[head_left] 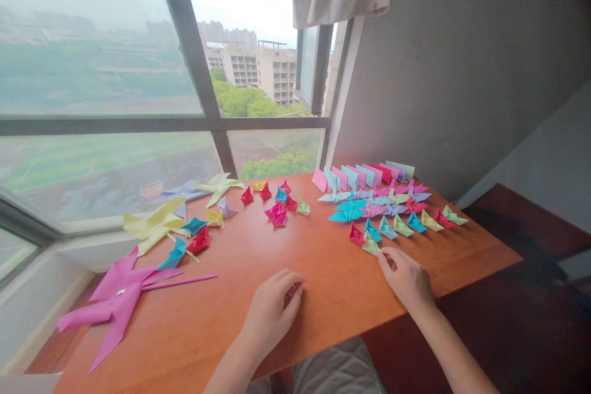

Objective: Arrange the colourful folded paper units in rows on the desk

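My right hand (409,276) pinches the near edge of a light green paper boat (370,245) at the front left of a group of boats. Beside it stand a red paper boat (356,234) and a blue paper boat (372,231). A row of boats in several colours runs off to the right, including a yellow one (431,221). My left hand (276,305) rests on the table near its front edge, fingers loosely curled with nothing visible in them.
Behind the boats are folded paper cranes (348,209) and a line of standing folded cards (351,177). More paper boats (277,214) sit mid-table. Pinwheels, one of them magenta (122,292), lie at the left by the window. The wooden table (332,286) ends at my lap.
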Motion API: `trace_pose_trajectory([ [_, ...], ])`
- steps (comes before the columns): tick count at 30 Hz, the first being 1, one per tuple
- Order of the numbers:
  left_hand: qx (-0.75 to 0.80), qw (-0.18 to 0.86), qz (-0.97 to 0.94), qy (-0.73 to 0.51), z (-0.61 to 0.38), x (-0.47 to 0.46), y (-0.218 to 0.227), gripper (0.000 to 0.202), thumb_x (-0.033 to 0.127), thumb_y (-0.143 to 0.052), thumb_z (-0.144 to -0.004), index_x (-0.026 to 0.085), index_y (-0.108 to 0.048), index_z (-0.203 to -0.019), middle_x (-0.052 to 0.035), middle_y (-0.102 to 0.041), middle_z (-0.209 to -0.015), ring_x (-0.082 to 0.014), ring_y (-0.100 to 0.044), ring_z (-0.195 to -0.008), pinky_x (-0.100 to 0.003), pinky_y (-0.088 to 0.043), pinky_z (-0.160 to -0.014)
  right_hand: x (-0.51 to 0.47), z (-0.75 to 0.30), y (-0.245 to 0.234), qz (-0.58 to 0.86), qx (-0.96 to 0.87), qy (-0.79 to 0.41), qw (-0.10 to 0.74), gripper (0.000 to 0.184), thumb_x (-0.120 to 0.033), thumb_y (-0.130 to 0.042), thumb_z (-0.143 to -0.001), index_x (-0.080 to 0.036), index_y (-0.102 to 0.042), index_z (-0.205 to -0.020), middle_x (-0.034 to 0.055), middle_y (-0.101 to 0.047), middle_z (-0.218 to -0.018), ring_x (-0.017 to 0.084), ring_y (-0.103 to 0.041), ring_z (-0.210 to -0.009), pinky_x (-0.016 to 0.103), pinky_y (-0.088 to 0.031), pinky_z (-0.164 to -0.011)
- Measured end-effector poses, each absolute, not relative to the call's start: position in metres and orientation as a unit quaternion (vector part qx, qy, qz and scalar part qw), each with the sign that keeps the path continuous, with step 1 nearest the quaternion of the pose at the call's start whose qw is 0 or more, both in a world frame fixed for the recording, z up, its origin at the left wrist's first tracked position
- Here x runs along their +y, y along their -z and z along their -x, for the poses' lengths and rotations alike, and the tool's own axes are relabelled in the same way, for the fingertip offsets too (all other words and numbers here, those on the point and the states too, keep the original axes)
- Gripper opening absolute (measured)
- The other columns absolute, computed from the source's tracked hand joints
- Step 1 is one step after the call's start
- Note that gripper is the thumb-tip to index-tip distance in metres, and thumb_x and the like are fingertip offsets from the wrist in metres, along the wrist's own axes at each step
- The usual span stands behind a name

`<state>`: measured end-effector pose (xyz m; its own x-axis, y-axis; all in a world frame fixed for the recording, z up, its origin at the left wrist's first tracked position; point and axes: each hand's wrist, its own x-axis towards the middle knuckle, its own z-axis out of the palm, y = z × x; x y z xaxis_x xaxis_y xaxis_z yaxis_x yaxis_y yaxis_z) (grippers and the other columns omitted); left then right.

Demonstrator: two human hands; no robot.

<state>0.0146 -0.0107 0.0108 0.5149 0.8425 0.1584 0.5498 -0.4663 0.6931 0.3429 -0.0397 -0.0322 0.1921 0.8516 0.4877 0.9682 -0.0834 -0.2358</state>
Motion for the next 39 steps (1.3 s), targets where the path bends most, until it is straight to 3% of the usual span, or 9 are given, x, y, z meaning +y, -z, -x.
trace_pose_trajectory([
  [9, 0.428, 0.306, -0.813, -0.250, -0.013, -0.011, -0.013, 0.021, 0.016, -0.046, -0.090, 0.020, -0.066, -0.095, -0.0051, -0.066, -0.085, -0.0183, -0.062, -0.075, -0.027, -0.047, -0.068, -0.049, -0.328, 0.019, 0.697, -0.624, 0.140, 0.324, 0.034, -0.041, -0.047, -0.096, -0.020, -0.070, -0.081, 0.0050, -0.070, -0.073, 0.014, -0.061, -0.060, 0.024, -0.039, -0.060],
  [17, 0.451, 0.350, -0.764, -0.301, -0.013, 0.002, -0.020, 0.021, 0.019, -0.049, -0.088, 0.018, -0.070, -0.092, -0.0040, -0.072, -0.081, -0.0154, -0.063, -0.067, -0.024, -0.049, -0.062, -0.037, -0.262, 0.012, 0.596, -0.735, 0.005, 0.324, 0.033, -0.032, -0.045, -0.098, -0.020, -0.064, -0.073, 0.0022, -0.065, -0.066, 0.013, -0.060, -0.062, 0.024, -0.039, -0.064],
  [24, 0.510, 0.215, -0.759, -0.343, 0.004, 0.059, -0.035, 0.022, 0.026, -0.051, -0.089, 0.018, -0.069, -0.097, -0.0036, -0.071, -0.081, -0.0155, -0.065, -0.067, -0.026, -0.051, -0.063, -0.030, -0.233, 0.016, 0.587, -0.751, -0.040, 0.301, 0.030, -0.030, -0.046, -0.096, -0.022, -0.061, -0.071, 0.0006, -0.064, -0.066, 0.014, -0.059, -0.063, 0.025, -0.035, -0.061],
  [31, 0.548, 0.131, -0.758, -0.328, 0.000, 0.097, -0.031, 0.019, 0.023, -0.058, -0.085, 0.021, -0.069, -0.100, -0.0055, -0.067, -0.107, -0.0167, -0.066, -0.076, -0.027, -0.049, -0.070, -0.029, -0.236, 0.018, 0.584, -0.742, -0.068, 0.322, 0.030, -0.029, -0.045, -0.096, -0.022, -0.062, -0.072, 0.0013, -0.065, -0.067, 0.014, -0.060, -0.063, 0.024, -0.038, -0.062],
  [39, 0.559, 0.099, -0.773, -0.283, -0.005, 0.101, -0.023, 0.020, 0.016, -0.058, -0.084, 0.021, -0.070, -0.099, -0.0069, -0.070, -0.103, -0.0192, -0.066, -0.080, -0.027, -0.047, -0.070, -0.030, -0.233, 0.016, 0.591, -0.746, -0.049, 0.303, 0.030, -0.029, -0.045, -0.096, -0.022, -0.060, -0.071, 0.0010, -0.064, -0.067, 0.014, -0.059, -0.064, 0.025, -0.035, -0.061],
])
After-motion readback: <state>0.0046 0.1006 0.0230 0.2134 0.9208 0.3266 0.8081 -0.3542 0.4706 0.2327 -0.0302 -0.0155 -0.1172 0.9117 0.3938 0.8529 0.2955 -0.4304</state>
